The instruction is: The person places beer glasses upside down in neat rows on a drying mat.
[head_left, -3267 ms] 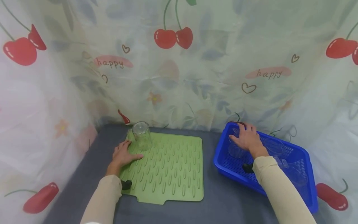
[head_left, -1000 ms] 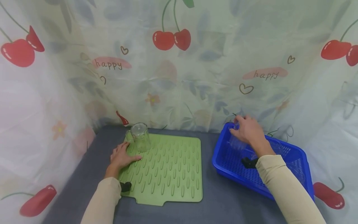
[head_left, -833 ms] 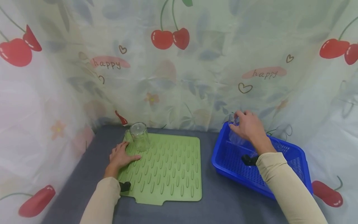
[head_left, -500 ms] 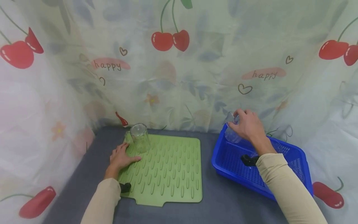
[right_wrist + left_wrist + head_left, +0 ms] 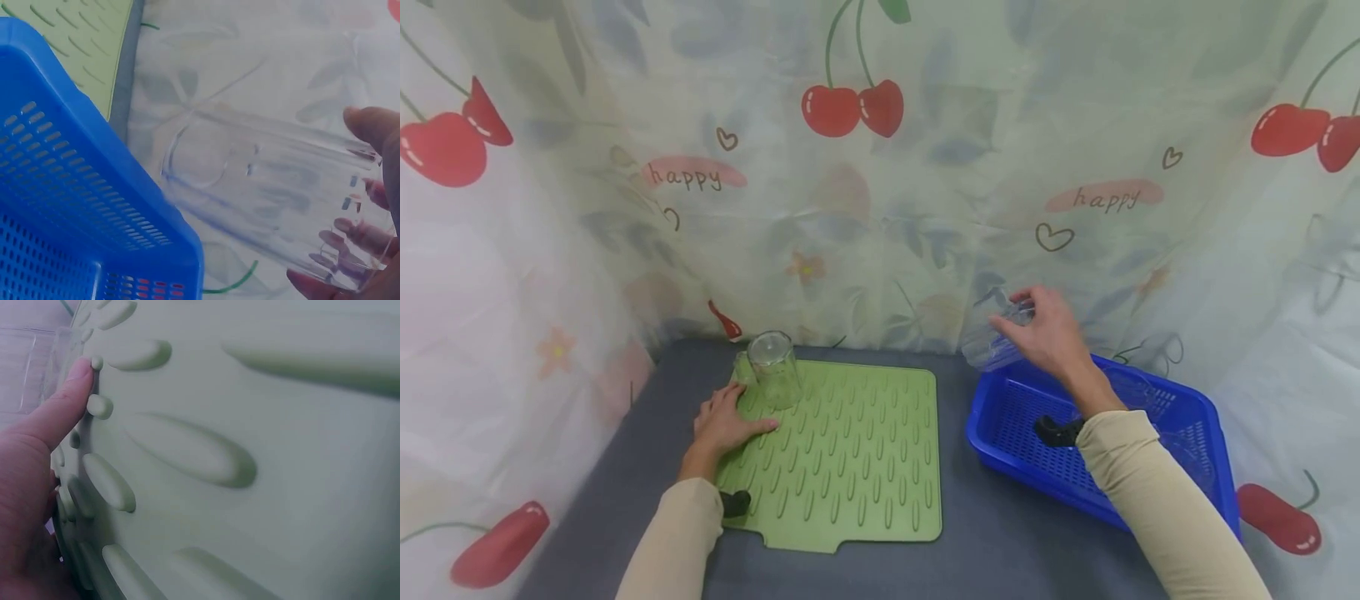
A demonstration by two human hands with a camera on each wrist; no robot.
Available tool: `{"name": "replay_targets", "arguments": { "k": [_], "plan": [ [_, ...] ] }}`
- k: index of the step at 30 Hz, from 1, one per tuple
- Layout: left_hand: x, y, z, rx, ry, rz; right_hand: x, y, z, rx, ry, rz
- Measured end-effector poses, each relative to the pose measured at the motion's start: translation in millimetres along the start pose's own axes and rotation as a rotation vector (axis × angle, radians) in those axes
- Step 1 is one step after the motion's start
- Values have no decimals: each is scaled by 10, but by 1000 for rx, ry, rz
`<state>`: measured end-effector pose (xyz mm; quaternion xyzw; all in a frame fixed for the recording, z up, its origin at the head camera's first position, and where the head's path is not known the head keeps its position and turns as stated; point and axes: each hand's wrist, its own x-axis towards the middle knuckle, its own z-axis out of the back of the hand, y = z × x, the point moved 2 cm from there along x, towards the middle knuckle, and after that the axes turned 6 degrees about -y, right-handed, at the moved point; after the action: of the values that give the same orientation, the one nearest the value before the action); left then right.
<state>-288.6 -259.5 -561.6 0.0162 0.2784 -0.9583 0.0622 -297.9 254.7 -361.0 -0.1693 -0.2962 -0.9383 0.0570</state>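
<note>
My right hand holds a clear glass mug by its rim end, tilted, above the left back corner of a blue plastic basket. In the right wrist view the mug points its round base away from the fingers, beside the basket's rim. My left hand rests at the left edge of a green ridged drying mat, thumb out over the mat and fingers along the edge. Just beyond it another glass mug stands upside down on the mat, handle to the left.
More clear glassware lies in the basket, partly hidden by my right arm. Mat and basket stand apart on a dark grey tabletop. A printed curtain hangs behind and at both sides.
My right hand has lifted the glass mug out of the basket and carried it left past the back rim, tilting it. The left hand and the upside-down mug stay in place.
</note>
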Motion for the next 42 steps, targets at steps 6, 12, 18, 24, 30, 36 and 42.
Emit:
{"name": "replay_targets", "arguments": {
  "k": [6, 12, 18, 24, 30, 36, 42],
  "plan": [
    [-5, 1, -14, -3, 4, 0, -8, -38, -84, 127, 43, -85],
    [-9, 6, 1, -4, 6, -5, -19, -37, -156, 202, 63, -126],
    [-10, 19, 10, -8, -16, -8, -36, -17, -288, 252, 57, -107],
    [-27, -19, 24, -17, -17, -13, -80, 12, -412, 319, 57, -110],
    [-36, -41, 27, -3, 2, -1, -77, 68, -509, 407, 46, -122],
    [-41, -43, 22, 7, 11, -3, -74, 109, -617, 488, 31, -145],
    [-37, -47, 32, 2, 15, -3, -74, 136, -775, 527, 28, -178]
  ]
}}
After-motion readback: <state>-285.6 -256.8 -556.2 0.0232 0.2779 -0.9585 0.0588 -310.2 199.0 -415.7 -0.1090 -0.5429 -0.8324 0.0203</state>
